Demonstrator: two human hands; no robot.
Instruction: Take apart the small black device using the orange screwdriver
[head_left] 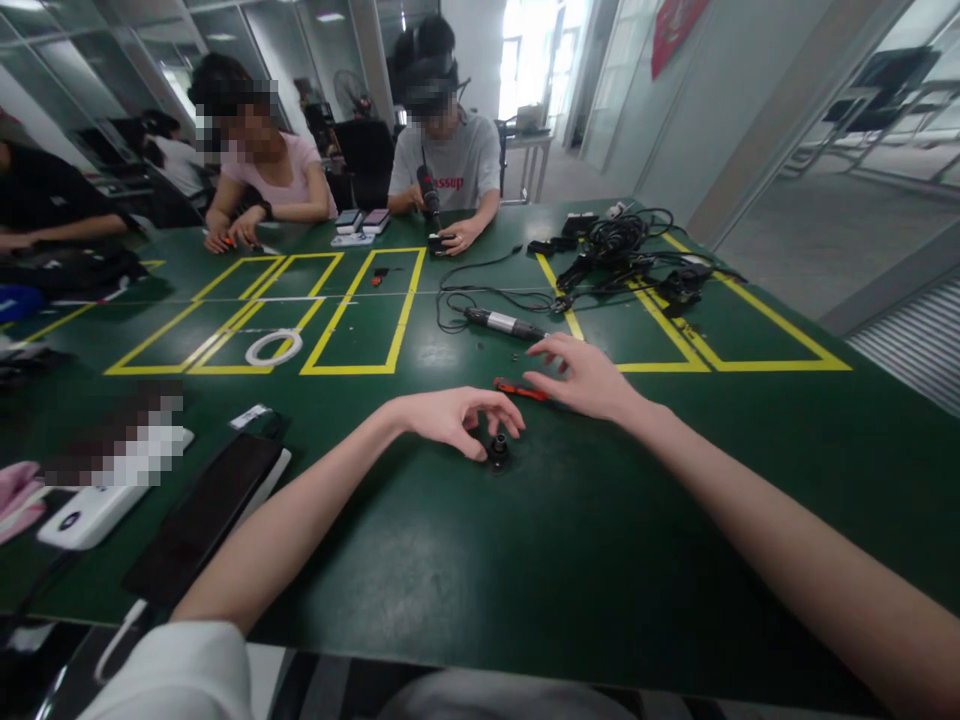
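Note:
My left hand point(465, 418) hovers over the green table with its fingers curved and apart, nothing held between them. Just beneath its fingertips stands a small black round part point(499, 452) with a raised centre. Farther right, my right hand point(574, 375) has its thumb and fingers spread, also holding nothing. Beside its thumb lies a red-handled tool point(519, 389), partly covered by the hand, so its kind is unclear. Beyond the right fingers rests a grey-and-black pen-shaped electric screwdriver point(504, 322) with a cable. A few tiny bits point(515, 357) lie near it.
A tangle of black cables point(619, 240) covers the far right of the table. Left of my arm are a black phone point(214, 510) and a white power bank point(97, 512). A white ring point(274, 347) lies mid-left. Two co-workers sit across, one holding a power tool point(428, 190).

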